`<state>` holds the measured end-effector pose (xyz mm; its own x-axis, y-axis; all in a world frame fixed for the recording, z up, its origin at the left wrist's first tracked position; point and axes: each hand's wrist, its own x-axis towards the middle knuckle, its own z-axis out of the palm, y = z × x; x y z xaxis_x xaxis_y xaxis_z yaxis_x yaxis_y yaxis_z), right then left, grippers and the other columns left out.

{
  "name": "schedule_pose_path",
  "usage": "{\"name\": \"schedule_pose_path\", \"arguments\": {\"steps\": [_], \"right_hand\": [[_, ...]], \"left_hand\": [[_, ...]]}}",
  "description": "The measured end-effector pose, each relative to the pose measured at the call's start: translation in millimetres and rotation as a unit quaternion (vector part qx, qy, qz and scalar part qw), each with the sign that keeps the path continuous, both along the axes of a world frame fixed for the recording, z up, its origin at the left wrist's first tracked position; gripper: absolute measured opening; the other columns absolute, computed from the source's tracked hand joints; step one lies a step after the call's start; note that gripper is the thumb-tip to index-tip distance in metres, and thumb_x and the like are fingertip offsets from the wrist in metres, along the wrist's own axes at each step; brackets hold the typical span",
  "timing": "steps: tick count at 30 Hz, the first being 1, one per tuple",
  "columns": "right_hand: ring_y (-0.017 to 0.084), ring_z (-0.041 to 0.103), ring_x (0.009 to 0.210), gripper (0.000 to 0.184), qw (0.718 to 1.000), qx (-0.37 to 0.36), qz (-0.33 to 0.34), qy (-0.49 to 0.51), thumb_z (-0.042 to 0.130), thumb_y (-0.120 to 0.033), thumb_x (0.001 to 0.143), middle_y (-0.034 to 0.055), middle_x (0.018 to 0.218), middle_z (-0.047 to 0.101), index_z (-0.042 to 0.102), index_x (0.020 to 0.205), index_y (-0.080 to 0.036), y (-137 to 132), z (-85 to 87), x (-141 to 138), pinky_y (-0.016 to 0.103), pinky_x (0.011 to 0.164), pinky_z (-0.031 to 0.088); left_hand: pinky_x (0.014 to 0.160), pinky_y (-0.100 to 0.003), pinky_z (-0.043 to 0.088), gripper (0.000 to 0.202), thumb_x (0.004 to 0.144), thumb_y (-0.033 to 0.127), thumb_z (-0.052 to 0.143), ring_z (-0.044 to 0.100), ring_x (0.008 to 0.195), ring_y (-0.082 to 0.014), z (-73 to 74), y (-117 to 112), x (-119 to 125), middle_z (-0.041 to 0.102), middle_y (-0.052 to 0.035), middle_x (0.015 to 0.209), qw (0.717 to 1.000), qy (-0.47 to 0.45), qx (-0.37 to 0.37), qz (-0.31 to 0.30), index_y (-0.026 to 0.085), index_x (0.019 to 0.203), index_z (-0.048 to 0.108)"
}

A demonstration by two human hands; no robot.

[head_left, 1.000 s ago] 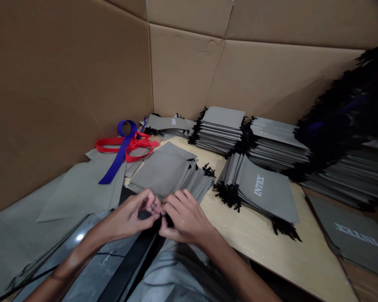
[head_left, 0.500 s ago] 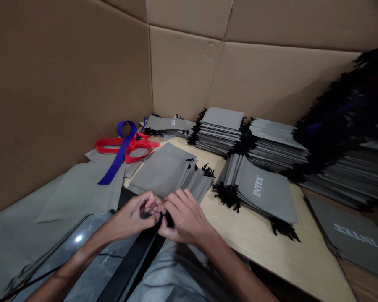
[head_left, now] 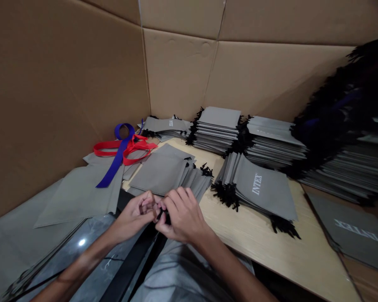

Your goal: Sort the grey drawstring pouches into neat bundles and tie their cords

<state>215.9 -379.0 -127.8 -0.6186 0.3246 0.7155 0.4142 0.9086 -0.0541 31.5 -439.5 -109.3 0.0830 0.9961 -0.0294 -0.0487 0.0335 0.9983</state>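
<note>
Near the table's front edge, my left hand and my right hand meet with curled fingers. Between the fingertips they pinch a black cord, mostly hidden by the fingers. Just beyond the hands lies a spread of grey fabric pouches with black cord ends at their right side. To the right is a fanned stack of grey pouches printed INTEX, with black cord tufts at its corners.
Taller pouch stacks stand along the cardboard wall. Red ribbon and blue ribbon lie over grey fabric pieces on the left. A dark mass of cords rises at right. The wooden tabletop ends near my lap.
The fingers have shifted slightly around the black cord, and more of it shows by the right thumb. The view has moved a little; the stacks stay as they were.
</note>
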Motion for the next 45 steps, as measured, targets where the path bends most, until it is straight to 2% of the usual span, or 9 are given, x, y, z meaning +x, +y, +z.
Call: {"name": "schedule_pose_path", "arguments": {"steps": [6, 9, 18, 23, 31, 35, 39, 42, 45], "right_hand": [[0.026, 0.045, 0.083, 0.012, 0.999, -0.008, -0.034, 0.024, 0.058, -0.023, 0.08, 0.005, 0.086, 0.059, 0.058, 0.092, -0.021, -3, -0.3, -5, 0.042, 0.072, 0.034], [0.026, 0.045, 0.083, 0.011, 0.997, -0.021, -0.054, 0.042, 0.057, -0.022, 0.079, 0.0052, 0.085, 0.058, 0.058, 0.091, -0.022, -5, 0.7, -7, 0.041, 0.072, 0.035], [0.025, 0.049, 0.084, 0.011, 0.99, -0.079, -0.077, 0.089, 0.059, -0.019, 0.08, 0.0034, 0.087, 0.059, 0.054, 0.089, -0.023, -12, -0.1, -13, 0.041, 0.075, 0.035], [0.025, 0.049, 0.085, 0.009, 0.988, -0.084, -0.073, 0.107, 0.058, -0.019, 0.082, 0.0034, 0.086, 0.06, 0.054, 0.09, -0.023, -12, 1.5, -15, 0.042, 0.075, 0.036], [0.025, 0.053, 0.086, 0.012, 0.981, -0.094, -0.097, 0.136, 0.062, -0.02, 0.084, 0.0039, 0.09, 0.062, 0.054, 0.092, -0.023, -12, 3.2, -21, 0.04, 0.079, 0.038], [0.025, 0.053, 0.085, 0.011, 0.98, -0.099, -0.094, 0.144, 0.059, -0.019, 0.083, 0.0035, 0.089, 0.061, 0.053, 0.091, -0.024, -11, 4.3, -21, 0.04, 0.078, 0.038], [0.025, 0.054, 0.087, 0.012, 0.982, -0.105, -0.08, 0.136, 0.059, -0.018, 0.082, 0.0037, 0.089, 0.062, 0.053, 0.091, -0.024, -10, 4.7, -17, 0.04, 0.078, 0.039], [0.025, 0.053, 0.087, 0.011, 0.985, -0.103, -0.064, 0.125, 0.06, -0.017, 0.083, 0.0038, 0.089, 0.064, 0.056, 0.091, -0.023, -10, 5.3, -12, 0.039, 0.077, 0.039], [0.025, 0.053, 0.089, 0.012, 0.987, -0.108, -0.038, 0.113, 0.061, -0.016, 0.083, 0.0044, 0.092, 0.065, 0.058, 0.093, -0.022, -11, 6.6, -8, 0.039, 0.079, 0.04]], "left_hand": [[0.061, -0.024, 0.041, 0.042, 0.085, 0.035, 0.081, 0.045, 0.064, -0.0109, -8.6, 2, 0, 0.054, 0.0069, 0.076, 0.999, -0.019, -0.007, 0.034, 0.025, 0.075, 0.041], [0.059, -0.023, 0.039, 0.045, 0.083, 0.033, 0.082, 0.043, 0.063, -0.0106, -8.3, 2, 4, 0.05, 0.0084, 0.073, 0.997, -0.056, -0.019, 0.044, 0.025, 0.075, 0.038], [0.06, -0.017, 0.043, 0.046, 0.081, 0.028, 0.087, 0.045, 0.067, -0.0079, -6.6, 1, 11, 0.055, 0.0068, 0.076, 0.98, -0.155, -0.085, 0.089, 0.023, 0.073, 0.042], [0.063, -0.015, 0.049, 0.043, 0.076, 0.022, 0.091, 0.052, 0.068, -0.0071, -6.7, 1, 13, 0.056, 0.0073, 0.074, 0.962, -0.213, -0.12, 0.117, 0.022, 0.075, 0.048], [0.078, -0.015, 0.06, 0.023, 0.067, 0.007, 0.085, 0.067, 0.077, -0.008, 3.2, 3, 24, 0.066, 0.0047, 0.079, 0.918, -0.279, -0.168, 0.227, 0.019, 0.075, 0.068], [0.079, -0.016, 0.061, 0.025, 0.066, 0.01, 0.09, 0.068, 0.08, -0.009, 4.6, 1, 22, 0.068, 0.0042, 0.081, 0.926, -0.253, -0.164, 0.226, 0.019, 0.078, 0.069], [0.073, -0.018, 0.058, 0.03, 0.077, 0.022, 0.092, 0.065, 0.081, -0.011, 4.1, -1, 13, 0.067, 0.0028, 0.086, 0.965, -0.19, -0.112, 0.142, 0.021, 0.079, 0.062], [0.072, -0.02, 0.055, 0.023, 0.089, 0.032, 0.084, 0.063, 0.08, -0.0116, 4.2, -3, 2, 0.07, 0.0014, 0.095, 0.994, -0.063, -0.018, 0.088, 0.022, 0.087, 0.063], [0.074, -0.023, 0.054, 0.017, 0.097, 0.038, 0.075, 0.066, 0.081, -0.0136, 4.9, -5, -11, 0.072, -0.0009, 0.099, 0.992, 0.09, 0.057, 0.061, 0.023, 0.105, 0.072]]}}
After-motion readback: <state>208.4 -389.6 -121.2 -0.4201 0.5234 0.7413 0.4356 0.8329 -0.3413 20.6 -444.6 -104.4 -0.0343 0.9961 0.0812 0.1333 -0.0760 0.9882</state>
